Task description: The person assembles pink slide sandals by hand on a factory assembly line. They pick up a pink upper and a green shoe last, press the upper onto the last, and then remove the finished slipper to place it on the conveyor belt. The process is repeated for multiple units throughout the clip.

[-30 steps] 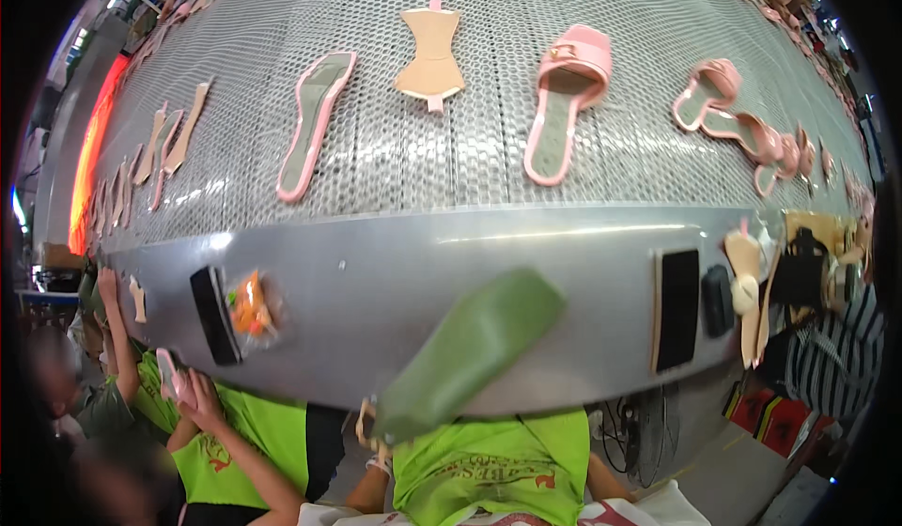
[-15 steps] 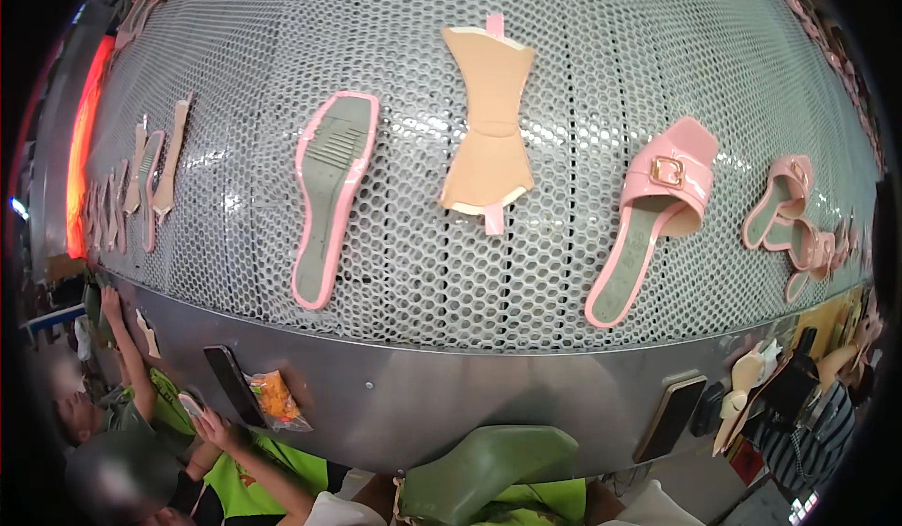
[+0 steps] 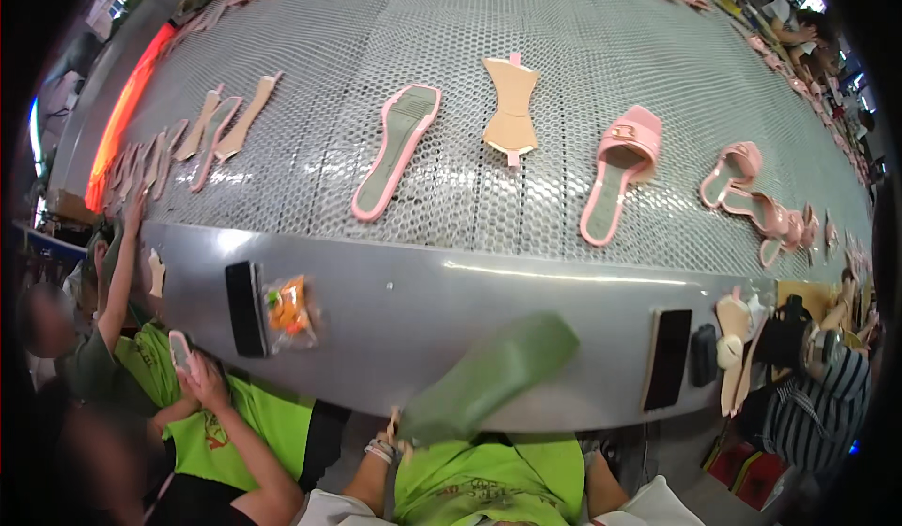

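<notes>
Green shoe last tilts over near edge of worktop, L hand at its lower end.
L hand mostly hidden; can't tell if grip's pinching. R hand out of sight beyond R forearm. Pink buckled slide on mesh conveyor; glowing red strip far L, room edges dim & warped.
</notes>
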{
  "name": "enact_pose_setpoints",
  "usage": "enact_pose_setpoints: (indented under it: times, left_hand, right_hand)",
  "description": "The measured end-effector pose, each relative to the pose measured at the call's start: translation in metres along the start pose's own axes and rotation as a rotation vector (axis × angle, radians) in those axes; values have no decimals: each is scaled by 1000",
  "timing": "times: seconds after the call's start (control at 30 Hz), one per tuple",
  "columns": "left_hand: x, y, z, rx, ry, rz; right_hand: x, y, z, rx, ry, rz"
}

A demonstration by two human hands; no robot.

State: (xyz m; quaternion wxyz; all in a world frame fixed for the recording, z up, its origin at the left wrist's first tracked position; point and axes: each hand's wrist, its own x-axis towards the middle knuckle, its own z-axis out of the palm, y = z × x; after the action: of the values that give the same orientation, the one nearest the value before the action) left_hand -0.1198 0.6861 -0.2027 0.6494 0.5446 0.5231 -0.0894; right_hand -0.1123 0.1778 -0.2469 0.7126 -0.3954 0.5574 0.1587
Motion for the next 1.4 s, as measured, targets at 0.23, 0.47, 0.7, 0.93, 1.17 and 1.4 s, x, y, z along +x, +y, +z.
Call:
enact_pose_setpoints:
  times: [0.23, 0.47, 0.7, 0.93, 1.17, 1.4]
  left_hand:
    - [-10, 17, -5, 460, 133, 836]
    - [-222, 203, 6, 346, -119, 1400]
    - [-173, 319, 57, 328, -124, 1396]
    - [-45, 378, 132, 550, 30, 1454]
    - [-8, 431, 175, 782, 136, 1415]
    - [-65, 445, 148, 556, -123, 1248]
  right_hand:
    - [8, -11, -48, 85, -340, -265]
    - [-192, -47, 75, -796, 81, -1102]
    - [-326, -91, 197, -785, -555, -1344]
    - [-327, -172, 355, -943, -628, -1666]
    - [-247, -218, 495, -1406, -224, -1854]
    - [-218, -224, 542, -1709, 37, -1585]
